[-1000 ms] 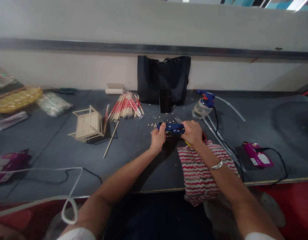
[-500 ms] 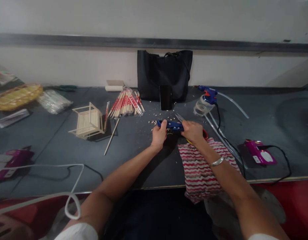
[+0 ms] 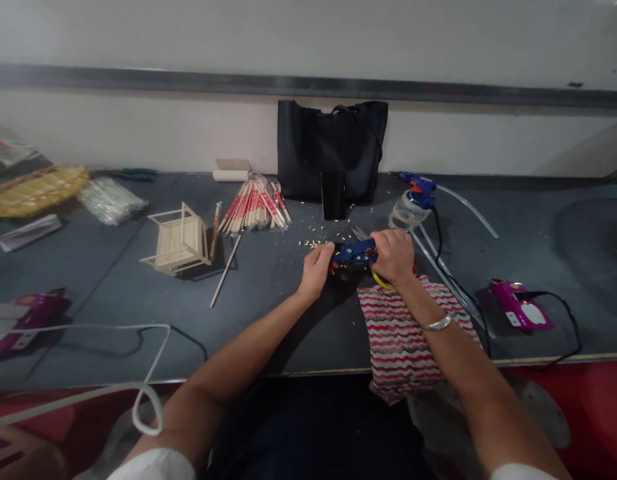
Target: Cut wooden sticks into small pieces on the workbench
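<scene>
Bare table [image 3: 268, 313] left; striped cloth [image 3: 403, 333] right.

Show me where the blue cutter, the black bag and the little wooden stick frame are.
blue cutter [image 3: 354, 252], head view, on its blue handle between the hands.
black bag [image 3: 332, 143], head view, on its front panel.
wooden stick frame [image 3: 178, 240], head view, on its slatted side.
</scene>
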The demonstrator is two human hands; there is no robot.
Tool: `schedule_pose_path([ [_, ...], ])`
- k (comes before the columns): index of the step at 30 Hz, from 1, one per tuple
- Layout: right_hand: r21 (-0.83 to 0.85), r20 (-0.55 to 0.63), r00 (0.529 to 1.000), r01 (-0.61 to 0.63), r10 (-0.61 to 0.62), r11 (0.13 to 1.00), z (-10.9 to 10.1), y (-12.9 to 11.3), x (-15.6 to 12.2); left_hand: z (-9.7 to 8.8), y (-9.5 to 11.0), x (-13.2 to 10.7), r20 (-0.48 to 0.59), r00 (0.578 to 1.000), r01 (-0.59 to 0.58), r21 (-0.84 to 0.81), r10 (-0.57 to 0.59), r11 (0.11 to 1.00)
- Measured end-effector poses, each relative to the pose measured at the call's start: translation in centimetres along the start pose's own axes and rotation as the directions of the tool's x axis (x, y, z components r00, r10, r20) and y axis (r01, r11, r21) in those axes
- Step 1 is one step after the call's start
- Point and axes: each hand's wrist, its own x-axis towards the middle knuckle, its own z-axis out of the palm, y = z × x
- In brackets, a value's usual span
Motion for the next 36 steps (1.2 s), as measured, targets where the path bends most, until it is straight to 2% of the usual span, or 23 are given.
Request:
schedule_pose_path([
  [5,-0.036,-0.134,0.991,-0.015,0.010,0.999,-0.1,-0.6,-0.1,-0.5,-0.7,0.5,-0.021,0.976,-0.208,0.188,0.215,0.960],
  [10,-0.033,-0.162,0.987,0.003,-0.008,0.999,-0.2,-0.3,-0.2,-1.1,-1.5,1.2,0.012,0.942,-0.315,0.372,0.335,0.873],
  [13,0.000,-0.128,0.992,-0.017,0.017,1.000,0.0,0.5,0.0,-1.3,-1.8,1.5,-0.030,0.942,-0.307,0.334,0.336,0.891],
  [18,0.075,-0.118,0.983,-0.136,0.144,0.988,0.7,1.5,0.0,-1.8,-1.7,2.5,-0.164,0.920,-0.321,0.199,0.355,0.926],
  [21,0.142,-0.126,0.973,-0.174,0.193,0.974,1.0,1.6,-0.2,-2.9,-1.5,3.6,-0.259,0.898,-0.318,0.175,0.355,0.932],
  [23,0.202,-0.130,0.966,-0.194,0.222,0.960,1.3,1.7,-0.2,-4.0,-1.4,4.6,-0.278,0.897,-0.288,0.225,0.345,0.931],
  [25,0.282,-0.145,0.954,-0.215,0.263,0.935,1.6,1.9,-0.3,-5.3,-1.5,5.7,-0.226,0.915,-0.255,0.322,0.335,0.912],
  [27,0.400,-0.168,0.931,-0.235,0.323,0.886,2.2,2.2,-0.2,-6.2,-1.7,6.5,-0.099,0.926,-0.280,0.466,0.364,0.839],
  [30,0.629,-0.160,0.865,-0.283,0.476,0.725,3.1,2.6,-0.2,-6.4,-2.2,6.5,0.120,0.920,-0.359,0.641,0.374,0.678],
  [33,0.764,-0.050,0.796,-0.358,0.603,0.536,3.4,2.9,-0.1,-5.2,-2.8,5.0,0.302,0.890,-0.451,0.686,0.341,0.571],
  [36,0.812,0.054,0.743,-0.422,0.667,0.404,3.0,3.0,0.1,-4.0,-3.1,4.0,0.441,0.825,-0.564,0.627,0.352,0.537],
])
